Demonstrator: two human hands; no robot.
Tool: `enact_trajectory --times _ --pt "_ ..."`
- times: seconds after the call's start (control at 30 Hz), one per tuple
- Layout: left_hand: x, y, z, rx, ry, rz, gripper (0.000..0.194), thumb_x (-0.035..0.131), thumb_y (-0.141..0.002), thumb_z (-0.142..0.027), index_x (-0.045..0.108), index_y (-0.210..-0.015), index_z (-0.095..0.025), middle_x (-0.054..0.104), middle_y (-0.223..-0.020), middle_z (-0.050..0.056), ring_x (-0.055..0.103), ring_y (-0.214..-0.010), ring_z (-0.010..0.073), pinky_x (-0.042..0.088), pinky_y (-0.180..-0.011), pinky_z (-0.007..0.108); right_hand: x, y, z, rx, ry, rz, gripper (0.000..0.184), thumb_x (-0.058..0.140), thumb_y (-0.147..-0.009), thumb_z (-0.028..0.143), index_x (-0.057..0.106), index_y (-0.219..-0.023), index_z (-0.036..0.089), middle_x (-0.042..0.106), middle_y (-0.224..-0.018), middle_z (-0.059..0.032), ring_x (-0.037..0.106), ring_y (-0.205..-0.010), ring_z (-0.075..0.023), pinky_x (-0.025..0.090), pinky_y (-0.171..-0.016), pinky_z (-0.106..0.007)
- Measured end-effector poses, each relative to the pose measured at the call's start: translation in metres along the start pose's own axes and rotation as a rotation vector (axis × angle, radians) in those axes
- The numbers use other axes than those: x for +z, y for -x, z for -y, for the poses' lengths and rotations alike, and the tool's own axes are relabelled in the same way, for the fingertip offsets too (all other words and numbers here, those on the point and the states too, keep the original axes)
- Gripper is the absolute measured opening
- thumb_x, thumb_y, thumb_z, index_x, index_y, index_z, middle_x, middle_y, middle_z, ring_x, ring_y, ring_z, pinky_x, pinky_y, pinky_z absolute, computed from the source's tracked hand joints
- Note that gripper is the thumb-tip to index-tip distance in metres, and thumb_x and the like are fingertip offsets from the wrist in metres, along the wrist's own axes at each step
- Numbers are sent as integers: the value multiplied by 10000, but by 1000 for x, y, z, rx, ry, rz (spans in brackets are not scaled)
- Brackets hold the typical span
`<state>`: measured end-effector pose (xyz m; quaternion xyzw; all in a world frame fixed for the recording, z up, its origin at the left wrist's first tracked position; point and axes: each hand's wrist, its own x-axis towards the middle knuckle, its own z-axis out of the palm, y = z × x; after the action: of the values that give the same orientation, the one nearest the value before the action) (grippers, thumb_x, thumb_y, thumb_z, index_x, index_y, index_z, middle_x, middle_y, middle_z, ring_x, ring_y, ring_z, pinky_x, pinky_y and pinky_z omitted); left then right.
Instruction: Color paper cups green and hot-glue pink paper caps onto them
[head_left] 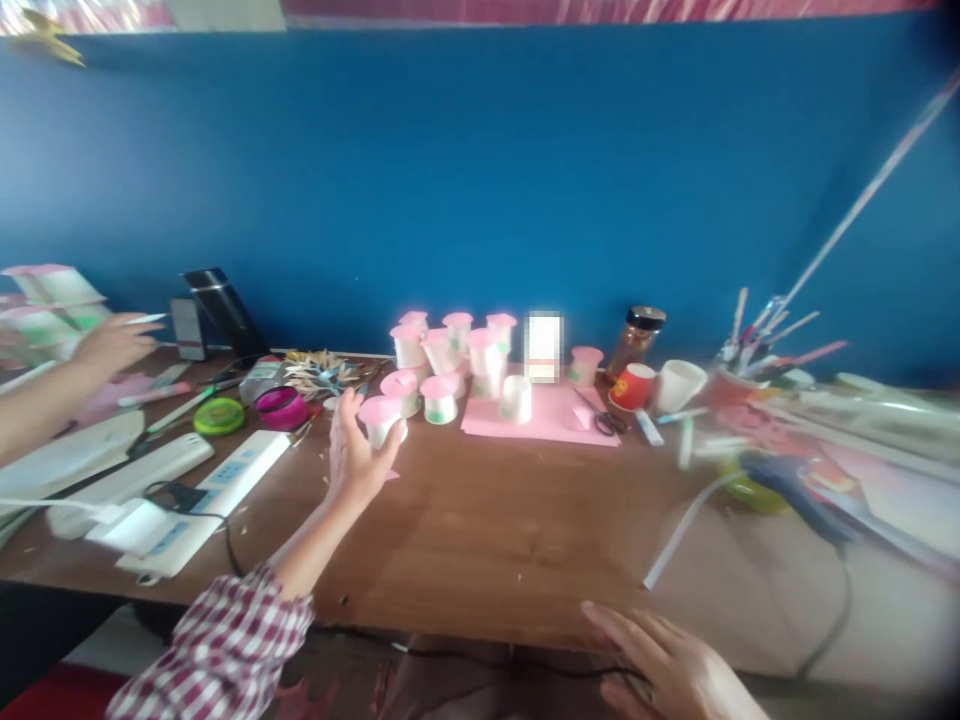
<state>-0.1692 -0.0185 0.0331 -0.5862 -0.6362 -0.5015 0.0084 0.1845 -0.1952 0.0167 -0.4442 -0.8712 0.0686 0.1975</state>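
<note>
My left hand (351, 462), in a red-and-white checked sleeve, reaches over the wooden table (487, 530) with its fingers curled round a small white cup with a pink top (377, 416). Several more pink-topped cups (450, 355) stand just behind it, some on a pink sheet (547, 418). My right hand (667, 655) lies flat and open at the table's near edge, holding nothing.
Another person's hand (112, 345) holds a pen at far left. Power strips (217, 485), a green tape roll (218, 415) and a magenta one (281, 407) lie left. Scissors (606, 418), a red cup (634, 387), a white cup (679, 385), a jar (636, 340) and a blue glue gun (795, 485) are right.
</note>
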Motion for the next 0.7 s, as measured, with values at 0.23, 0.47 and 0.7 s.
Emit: enact_trajectory --times 0.23,0.47,0.7 --pt "64 59 -82 298 323 249 596 575 -796 -304 313 -1317 -181 478 -1250 149 492 -1151 248 422 -963 429 -38 -46 -6 12 91 84 393 548 -828 249 521 -1218 207 676 -1034 -90 644 -899 -227 533 -749 -330" --pt "125 88 -95 261 370 437 577 528 -811 -278 286 -1325 -174 477 -1208 144 541 -1047 225 455 -913 423 -49 -118 -74 225 317 155 320 490 -873 278 564 -1163 164 656 -1059 -114 618 -954 -240 465 -819 -341" --pt "123 93 -85 259 423 469 494 517 -816 -256 358 -1278 -184 534 -1150 124 572 -974 198 474 -881 387 -44 -184 -113 407 383 240 273 450 -869 163 563 -1112 110 653 -992 -169 623 -904 -258 444 -715 -309"
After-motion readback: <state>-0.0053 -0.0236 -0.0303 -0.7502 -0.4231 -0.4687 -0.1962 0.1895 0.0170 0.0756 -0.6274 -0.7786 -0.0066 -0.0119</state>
